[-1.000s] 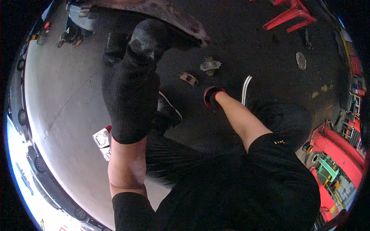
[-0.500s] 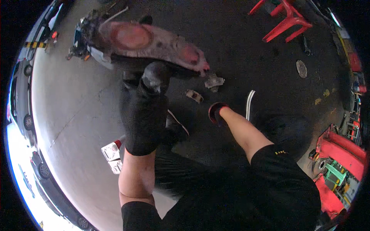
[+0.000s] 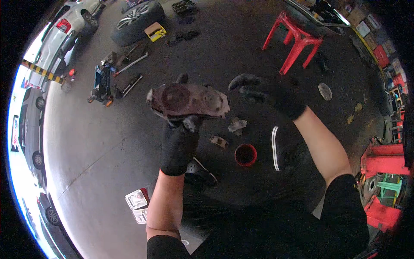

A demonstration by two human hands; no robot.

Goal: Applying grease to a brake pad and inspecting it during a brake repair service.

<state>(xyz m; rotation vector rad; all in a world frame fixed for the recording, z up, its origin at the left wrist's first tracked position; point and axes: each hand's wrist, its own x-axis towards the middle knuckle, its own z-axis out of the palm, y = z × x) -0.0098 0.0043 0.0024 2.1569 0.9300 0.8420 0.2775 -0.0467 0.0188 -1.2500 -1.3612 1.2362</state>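
Note:
My left hand [image 3: 181, 144], in a black glove, grips a dark, worn brake pad [image 3: 195, 101] from below. The pad is held up above the floor, its broad face with two round marks showing. Just right of its end, apart from it, is my right hand [image 3: 254, 88], also gloved in black. Its fingers are partly stretched and spread, with nothing visible between them. Below on the floor stands a small red cup [image 3: 246, 155] with dark contents. Beside the cup lie another brake pad [image 3: 219, 141] and a grey, irregular piece [image 3: 237, 124].
A red plastic stool [image 3: 295, 39] stands at far right. A wheel [image 3: 138, 22], a yellow box [image 3: 155, 32] and a blue tool [image 3: 102, 82] sit far left. White-and-red packages [image 3: 136, 199] lie near left; a red machine [image 3: 384, 159] is at right.
My right hand has risen from the red cup toward the brake pad's right end. The pad, in my left hand, is lower and farther from the camera. The view has shifted.

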